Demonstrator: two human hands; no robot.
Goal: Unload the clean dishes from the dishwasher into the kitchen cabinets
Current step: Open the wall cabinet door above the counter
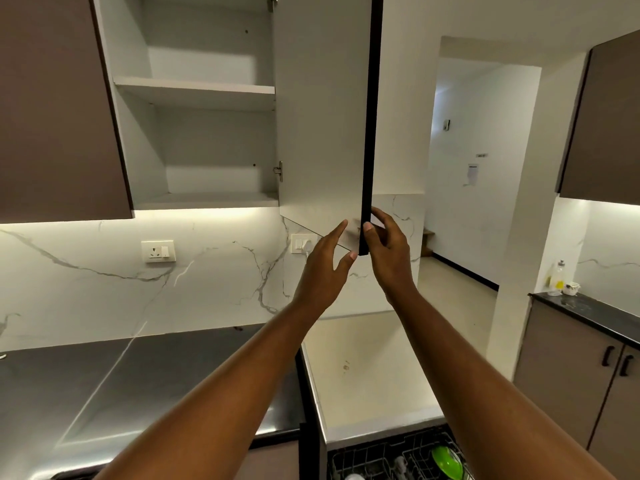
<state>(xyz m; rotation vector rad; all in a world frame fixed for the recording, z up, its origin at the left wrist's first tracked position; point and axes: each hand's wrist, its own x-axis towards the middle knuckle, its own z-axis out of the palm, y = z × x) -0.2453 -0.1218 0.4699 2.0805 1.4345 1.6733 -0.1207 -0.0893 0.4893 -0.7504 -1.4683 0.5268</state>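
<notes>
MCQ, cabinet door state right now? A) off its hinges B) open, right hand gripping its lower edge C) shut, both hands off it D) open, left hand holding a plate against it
B: the cabinet door stands open and the right hand grips its lower edge, showing bare shelves.

You will find no text, label, brand or number here that can be read. A small white paper (472, 173) hangs on the far wall of the hallway, and a tiny plate (481, 155) sits just above it, but any print on them is too small and blurred to make out. The bottle (557, 278) on the right-hand worktop (588, 311) shows no legible label.
</notes>
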